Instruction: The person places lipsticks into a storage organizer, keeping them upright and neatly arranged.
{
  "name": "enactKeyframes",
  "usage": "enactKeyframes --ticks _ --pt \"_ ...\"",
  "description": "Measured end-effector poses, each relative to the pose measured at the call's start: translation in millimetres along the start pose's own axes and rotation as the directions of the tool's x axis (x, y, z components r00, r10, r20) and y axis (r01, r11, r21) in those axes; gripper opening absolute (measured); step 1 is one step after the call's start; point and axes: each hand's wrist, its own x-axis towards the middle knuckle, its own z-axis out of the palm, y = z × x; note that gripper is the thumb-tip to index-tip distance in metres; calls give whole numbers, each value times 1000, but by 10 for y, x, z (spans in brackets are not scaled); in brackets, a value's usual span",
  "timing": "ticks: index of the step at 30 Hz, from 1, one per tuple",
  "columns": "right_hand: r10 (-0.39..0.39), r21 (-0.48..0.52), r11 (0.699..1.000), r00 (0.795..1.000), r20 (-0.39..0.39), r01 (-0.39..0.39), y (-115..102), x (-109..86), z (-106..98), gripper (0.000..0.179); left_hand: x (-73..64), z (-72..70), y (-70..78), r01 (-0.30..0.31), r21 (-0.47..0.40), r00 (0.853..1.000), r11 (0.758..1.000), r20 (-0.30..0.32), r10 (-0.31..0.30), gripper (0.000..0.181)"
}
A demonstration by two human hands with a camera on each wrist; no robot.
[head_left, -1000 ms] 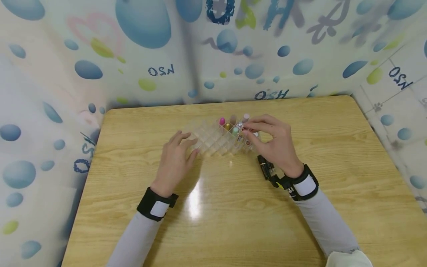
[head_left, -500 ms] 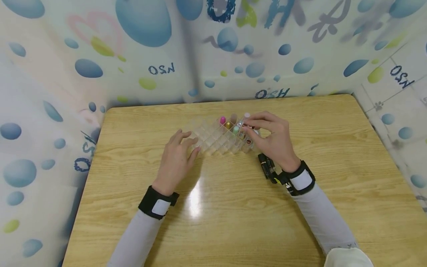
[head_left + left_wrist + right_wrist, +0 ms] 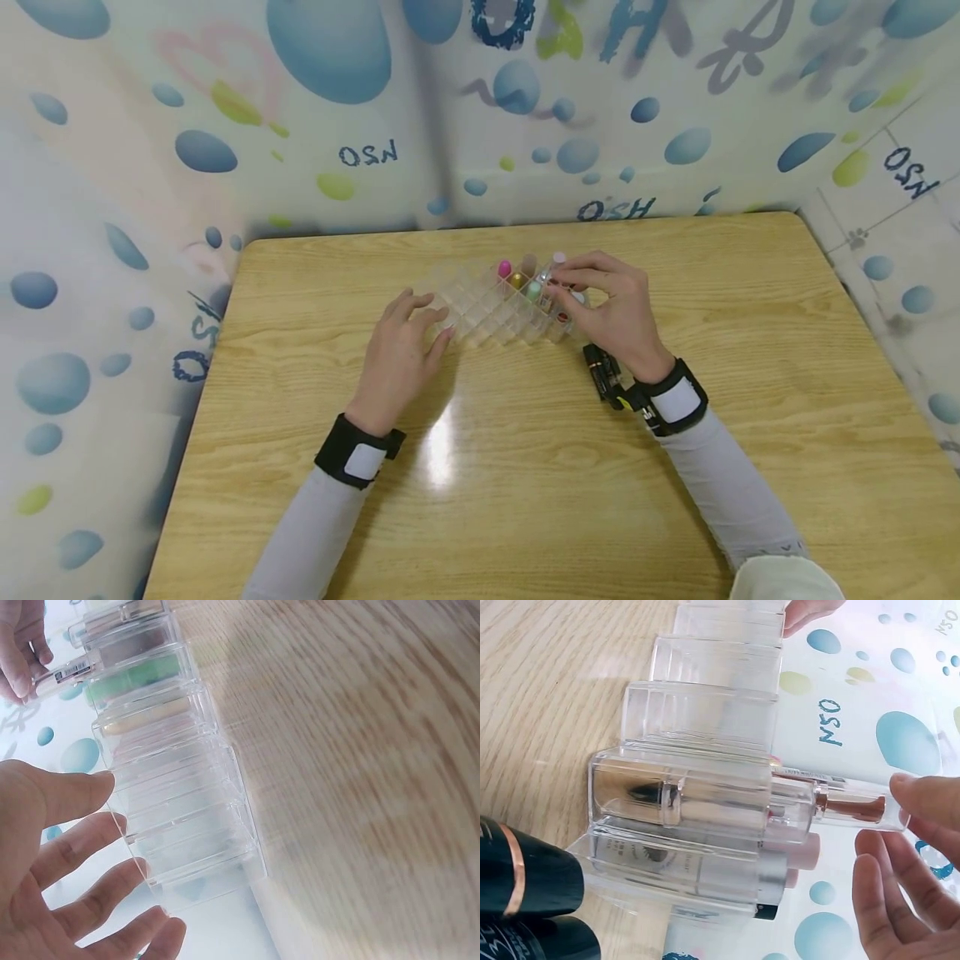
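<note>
A clear stepped cosmetics organizer [image 3: 474, 315] stands near the back of the table; several tubes fill its right part. In the head view my left hand [image 3: 393, 367] is at its left end, and the left wrist view has the spread, slightly bent fingertips touching its upper rim. Over the right part, my right hand [image 3: 618, 321] pinches the upper end of a clear lip gloss tube [image 3: 855, 808] with a copper-coloured core between thumb and fingers. Its lower end is at a compartment opening; how deep it sits is hard to tell. A pink-topped tube [image 3: 505, 268] stands behind.
Two black tubes [image 3: 532, 866], one with a copper band, lie on the table beside the organizer, below my right hand. The wooden table [image 3: 517, 483] meets a patterned curtain [image 3: 420, 183] at the back.
My right hand shifts slightly, still pinching the lip gloss tube at the organizer's right part. The left hand stays at the left end. The head view drifts a little.
</note>
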Motion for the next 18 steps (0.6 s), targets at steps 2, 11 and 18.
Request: enactKeyframes --ticks 2,11,18 --pt "3 -4 1000 1000 7 -3 12 -8 2 14 1 1 8 4 -4 1000 1000 0 -4 29" --pt "11 -41 999 999 41 -9 27 -34 26 11 -4 -7 19 25 -9 999 1000 20 -25 31" --pt "24 -87 996 997 77 -17 65 -54 25 9 -1 -7 24 26 -9 999 1000 20 -26 31"
